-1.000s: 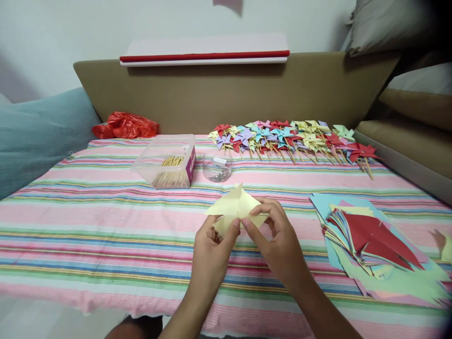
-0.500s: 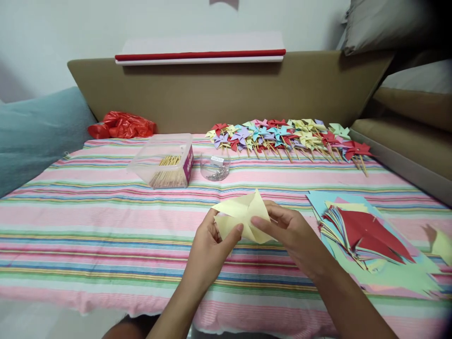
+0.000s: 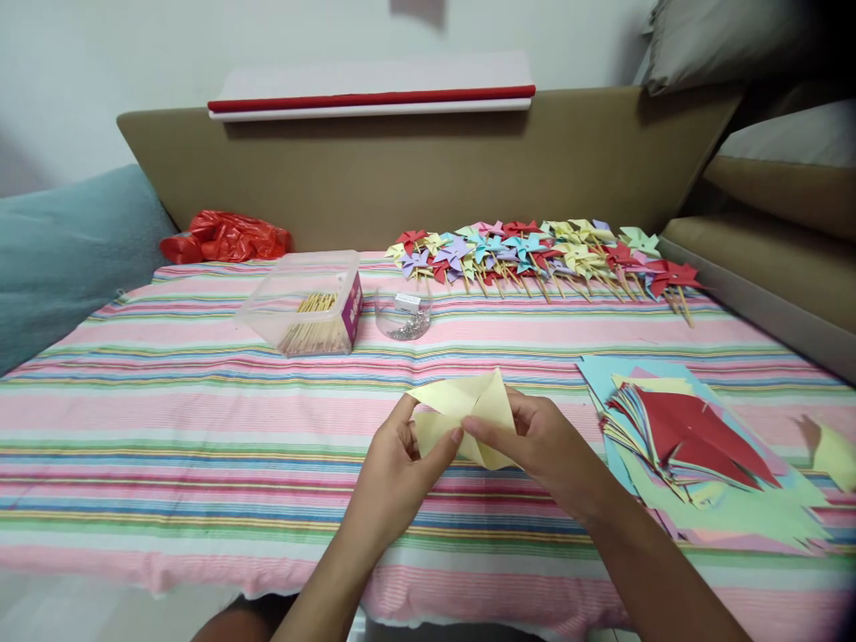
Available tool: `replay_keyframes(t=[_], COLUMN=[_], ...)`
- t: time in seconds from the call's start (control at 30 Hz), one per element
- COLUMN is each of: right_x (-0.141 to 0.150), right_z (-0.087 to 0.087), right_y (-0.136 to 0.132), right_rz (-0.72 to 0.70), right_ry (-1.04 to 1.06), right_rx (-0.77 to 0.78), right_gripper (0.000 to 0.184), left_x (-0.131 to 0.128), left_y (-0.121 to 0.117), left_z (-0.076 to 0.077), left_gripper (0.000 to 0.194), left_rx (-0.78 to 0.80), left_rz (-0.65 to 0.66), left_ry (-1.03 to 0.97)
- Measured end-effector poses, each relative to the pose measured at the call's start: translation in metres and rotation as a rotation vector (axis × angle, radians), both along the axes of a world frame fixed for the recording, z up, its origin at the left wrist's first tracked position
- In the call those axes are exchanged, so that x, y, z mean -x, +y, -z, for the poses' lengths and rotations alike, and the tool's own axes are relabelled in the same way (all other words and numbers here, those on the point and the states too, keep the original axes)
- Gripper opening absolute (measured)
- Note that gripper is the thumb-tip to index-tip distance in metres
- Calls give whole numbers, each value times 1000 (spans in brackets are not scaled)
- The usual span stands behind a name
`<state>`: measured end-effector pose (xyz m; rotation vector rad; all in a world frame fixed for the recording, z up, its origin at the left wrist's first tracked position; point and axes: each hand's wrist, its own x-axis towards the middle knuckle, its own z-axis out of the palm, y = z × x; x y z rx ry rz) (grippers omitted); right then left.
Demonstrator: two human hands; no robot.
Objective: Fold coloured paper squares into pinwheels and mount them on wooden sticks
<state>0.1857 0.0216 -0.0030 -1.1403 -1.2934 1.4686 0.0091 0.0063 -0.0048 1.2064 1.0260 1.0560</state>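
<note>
A pale yellow paper pinwheel [image 3: 478, 397], its corners folded toward the centre, is held above the striped cloth between both hands. My left hand [image 3: 405, 455] pinches it from the left, the thumb pressed near the middle. From the right, my right hand [image 3: 535, 437] grips it, with its thumb also at the centre, almost touching the left thumb. The fingers behind the paper are mostly hidden. No stick shows on this pinwheel.
Beyond the hands stand a clear tub of wooden sticks [image 3: 314, 334] and a round clear container of small metal pins [image 3: 405, 323]. Finished pinwheels [image 3: 528, 254] lie at the back right. A stack of cut coloured paper [image 3: 702, 437] lies right; a red plastic bag [image 3: 234, 236] sits back left.
My right thumb has slid left toward the paper's centre, nearer the left thumb. The right part of the paper is folded further inward. The view has shifted slightly.
</note>
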Motion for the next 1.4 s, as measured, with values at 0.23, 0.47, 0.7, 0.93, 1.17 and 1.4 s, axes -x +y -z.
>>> replay_keyframes(t=[0.23,0.47,0.7,0.93,1.17,1.4], right_x=[17,21,26,34,60,62], right_z=[0,-4,-5,-4,7,13], right_y=[-4,-5,-7,-9,-14,-15], right_rz=[141,20,12,143,344,487], right_ry=[420,561,562,621,738,676], right_rx=[128,174,220,200,145,95], right_gripper=[32,32,34,32,33,34], left_x=[0,-1,-2,-6,-19,-19], left_y=[3,3,5,2,-2,-8], left_z=[-3,5,7,6,7,6], left_gripper=[42,27,28,28,22,27], left_rx=[67,64,59,49,3,-56], left_rz=[-41,-34,-20,-51,-254,-250], left_ry=[-209,-241,-261,-272,-204,-29])
